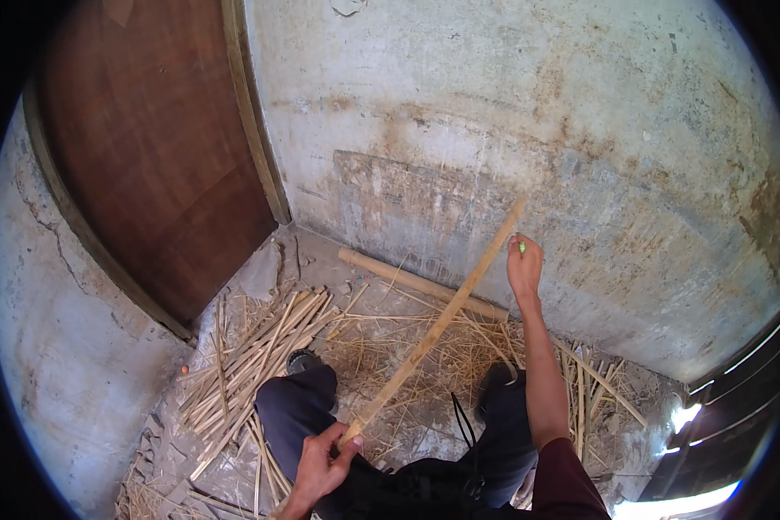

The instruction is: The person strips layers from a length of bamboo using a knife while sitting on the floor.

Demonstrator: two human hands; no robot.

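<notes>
so your left hand (321, 464) is wrapped tight around the bottom end of a long bamboo strip (438, 325); its long axis runs on a diagonal, low end by your knee, top end pointing up and right at the concrete wall (494, 130); your right hand (524, 264) is raised just beside that top end, fingers pinched on a small green thing (521, 247); loose split bamboo (251, 355) lies on the floor below the wall

One head cam, fisheye, looks steeply down and fwd over the knees at the straw-strewn concrete floor (407, 286) and stained grey plaster wall (529, 121), close in.
</notes>
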